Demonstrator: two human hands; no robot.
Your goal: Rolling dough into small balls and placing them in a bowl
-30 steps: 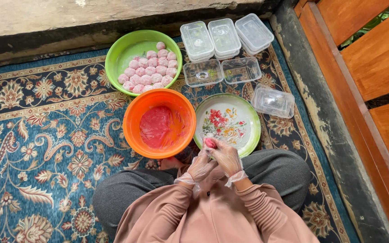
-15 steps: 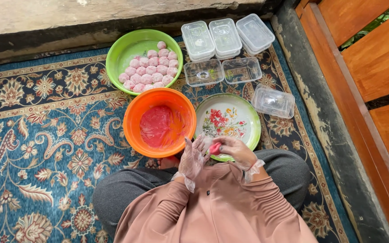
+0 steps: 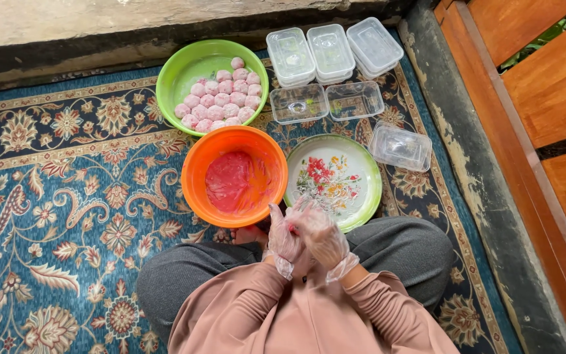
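The gloved left hand (image 3: 283,239) and right hand (image 3: 319,229) press together around a pink dough lump (image 3: 291,229), just near of the orange bowl (image 3: 198,170) and floral plate (image 3: 368,196). The dough looks soft, light and sticky, best cupped gently between the palms.

**Pink sleeves, grey trousers, clear gloves**

The person wears a dusty-pink long-sleeved top, its fabric smooth and plain, with the sleeves reaching the wrists. Both the left hand (image 3: 283,237) and the right hand (image 3: 323,231) are covered by thin, crinkled, see-through plastic gloves, loose at the cuffs. Dark grey trousers cover the legs.
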